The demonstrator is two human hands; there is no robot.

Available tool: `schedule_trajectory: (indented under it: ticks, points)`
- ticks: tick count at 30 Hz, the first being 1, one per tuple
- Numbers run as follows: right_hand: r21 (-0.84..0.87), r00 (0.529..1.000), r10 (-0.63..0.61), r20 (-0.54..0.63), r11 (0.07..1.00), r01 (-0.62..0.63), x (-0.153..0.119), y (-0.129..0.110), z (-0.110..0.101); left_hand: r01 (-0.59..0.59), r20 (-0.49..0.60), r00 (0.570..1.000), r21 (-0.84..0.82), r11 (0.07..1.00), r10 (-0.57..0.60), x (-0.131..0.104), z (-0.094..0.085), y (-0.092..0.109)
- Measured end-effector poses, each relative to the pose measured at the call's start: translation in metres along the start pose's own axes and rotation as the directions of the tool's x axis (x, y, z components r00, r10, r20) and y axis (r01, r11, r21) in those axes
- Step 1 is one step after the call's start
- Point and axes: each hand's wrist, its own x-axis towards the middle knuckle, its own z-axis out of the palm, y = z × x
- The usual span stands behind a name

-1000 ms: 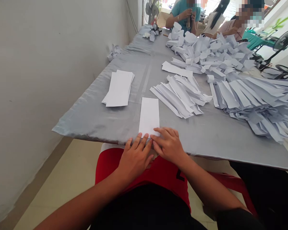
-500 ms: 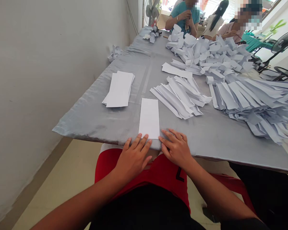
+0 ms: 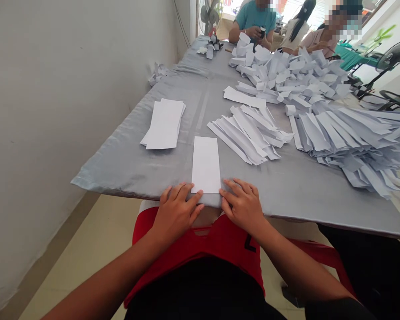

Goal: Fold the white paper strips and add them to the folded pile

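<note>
A white rectangular sheet of paper [image 3: 206,163] lies flat at the table's near edge, its long side pointing away from me. My left hand [image 3: 178,206] rests at its lower left corner, fingertips touching the paper, fingers apart. At the lower right corner, my right hand [image 3: 242,202] has its fingers spread on the cloth, with the index fingertip by the paper's edge. Neither hand grips anything. Beyond to the left is a small stack of white paper sheets [image 3: 165,124]. Folded white paper strips [image 3: 250,135] lie fanned out to the right of the sheet.
A grey cloth covers the table [image 3: 126,164], with a wall [image 3: 86,80] along its left. Farther right are a big bundle of folded strips [image 3: 346,138] and a heap of folded papers [image 3: 286,73]. Several people sit at the far end, one in a teal shirt [image 3: 251,18].
My left hand has shifted slightly left, its fingers more bent at the paper's corner. The right hand and the sheet have stayed put. The teal-shirted person's hands have lowered.
</note>
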Motion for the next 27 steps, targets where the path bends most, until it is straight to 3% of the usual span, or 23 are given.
schedule_trajectory:
  ticks: [8, 17, 23, 27]
  points:
    - [0.065, 0.997, -0.058, 0.058, 0.996, 0.055, 0.011, -0.024, 0.009, -0.009, -0.021, 1.0, -0.017, 1.0, 0.009, 0.001, 0.001, -0.003]
    - [0.045, 0.999, 0.035, 0.025, 0.998, -0.036, -0.009, 0.0, 0.004, -0.015, -0.014, 1.0, -0.055, 0.998, 0.014, -0.002, -0.001, -0.011]
    - [0.098, 0.998, 0.069, 0.004, 0.993, -0.069, -0.012, 0.0, 0.011, -0.034, -0.045, 0.998, 0.015, 0.999, 0.035, -0.007, -0.007, -0.024]
    - [0.114, 0.998, 0.068, 0.017, 0.991, -0.069, -0.012, 0.0, 0.013, -0.014, -0.031, 0.999, 0.004, 1.0, 0.014, -0.005, -0.012, -0.022]
